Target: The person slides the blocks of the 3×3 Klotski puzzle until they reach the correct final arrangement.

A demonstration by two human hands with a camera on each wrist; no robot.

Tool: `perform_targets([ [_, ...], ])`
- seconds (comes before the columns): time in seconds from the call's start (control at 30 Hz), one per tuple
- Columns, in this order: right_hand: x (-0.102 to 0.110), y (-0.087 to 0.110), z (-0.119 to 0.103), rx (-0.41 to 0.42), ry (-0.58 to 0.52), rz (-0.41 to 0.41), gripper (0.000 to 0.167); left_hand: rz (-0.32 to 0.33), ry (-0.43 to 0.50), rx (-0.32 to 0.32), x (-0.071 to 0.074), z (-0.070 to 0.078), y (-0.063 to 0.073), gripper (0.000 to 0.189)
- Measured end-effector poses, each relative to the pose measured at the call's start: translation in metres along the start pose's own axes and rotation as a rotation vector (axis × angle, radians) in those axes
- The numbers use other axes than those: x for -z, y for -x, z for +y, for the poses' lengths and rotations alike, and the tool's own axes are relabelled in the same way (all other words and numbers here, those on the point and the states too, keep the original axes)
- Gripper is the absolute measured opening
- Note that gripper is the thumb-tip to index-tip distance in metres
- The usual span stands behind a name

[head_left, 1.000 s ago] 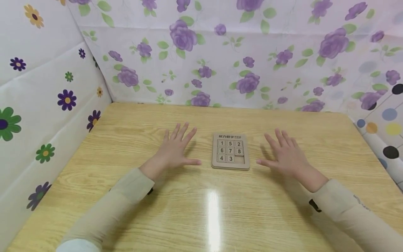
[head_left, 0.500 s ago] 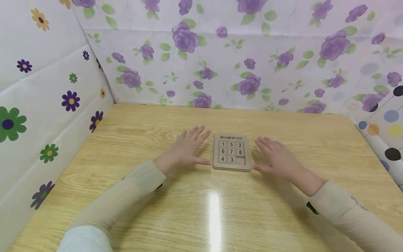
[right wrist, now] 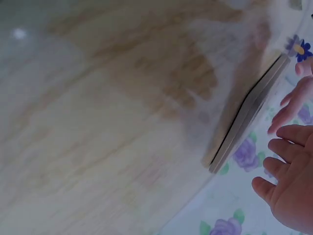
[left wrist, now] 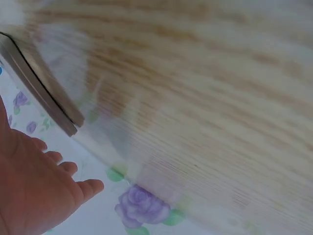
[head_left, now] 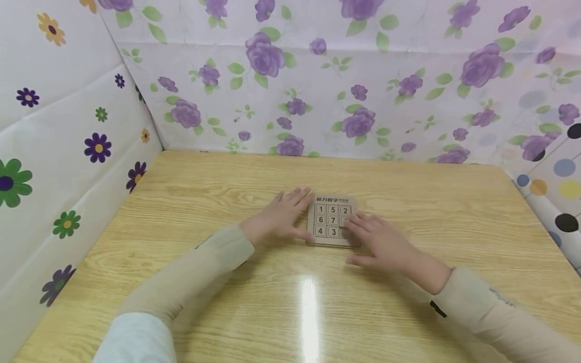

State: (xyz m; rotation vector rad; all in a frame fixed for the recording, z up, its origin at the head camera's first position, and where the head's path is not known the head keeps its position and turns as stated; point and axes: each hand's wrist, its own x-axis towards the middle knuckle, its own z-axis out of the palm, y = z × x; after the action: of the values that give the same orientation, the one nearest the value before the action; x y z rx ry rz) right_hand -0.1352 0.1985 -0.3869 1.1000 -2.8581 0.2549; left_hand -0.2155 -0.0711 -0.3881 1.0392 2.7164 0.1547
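Note:
A flat number slide puzzle (head_left: 331,199) lies on the table, holding numbered tiles (head_left: 333,220) in rows. My left hand (head_left: 283,214) is at its left edge, fingers straight, with the thumb at the lower left corner. Over the right side reaches my right hand (head_left: 386,244), its extended fingertips covering the 8 tile and part of the vacant slot; its thumb is off the lower right corner. In the left wrist view my left hand (left wrist: 39,186) is beside the puzzle's edge (left wrist: 41,93). The right wrist view has my right hand (right wrist: 293,186) near the puzzle's side (right wrist: 249,110).
The wooden table (head_left: 227,322) carries a bright light reflection in front of the puzzle. A flowered cloth (head_left: 408,30) hangs behind it, with another flowered sheet (head_left: 68,166) on the left and a dotted one (head_left: 560,201) on the right.
Both hands have come inward from either side. The left has reached the puzzle's left edge, and the right now extends over its right side. The tiles visible keep their order.

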Motion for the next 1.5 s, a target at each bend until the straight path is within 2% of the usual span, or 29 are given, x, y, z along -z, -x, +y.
perform_targets([
  [0.2, -0.005, -0.003, -0.012, 0.032, -0.051, -0.090, 0.080, -0.089, 0.030, 0.007, -0.003, 0.004, -0.005, 0.110],
  [0.3, -0.008, -0.005, -0.015, 0.058, -0.056, -0.120, 0.079, -0.106, 0.060, 0.007, -0.004, 0.005, -0.005, 0.109],
  [0.47, -0.012, -0.004, -0.019, 0.084, -0.077, -0.158, 0.078, -0.132, 0.060, 0.017, -0.005, 0.007, -0.004, 0.109],
  [0.73, -0.014, -0.002, -0.021, 0.073, -0.110, -0.189, 0.076, -0.147, 0.064, 0.037, -0.005, 0.010, 0.000, 0.112],
  [0.87, -0.014, 0.001, -0.018, 0.061, -0.123, -0.204, 0.074, -0.132, 0.070, 0.029, -0.006, 0.009, 0.001, 0.113],
  [1.27, -0.005, 0.013, -0.007, 0.008, -0.128, -0.195, 0.071, -0.104, 0.068, 0.012, -0.006, 0.005, -0.001, 0.107],
  [1.5, 0.000, 0.005, -0.002, 0.011, -0.099, -0.156, 0.067, -0.106, 0.062, 0.003, -0.004, 0.005, -0.004, 0.110],
])
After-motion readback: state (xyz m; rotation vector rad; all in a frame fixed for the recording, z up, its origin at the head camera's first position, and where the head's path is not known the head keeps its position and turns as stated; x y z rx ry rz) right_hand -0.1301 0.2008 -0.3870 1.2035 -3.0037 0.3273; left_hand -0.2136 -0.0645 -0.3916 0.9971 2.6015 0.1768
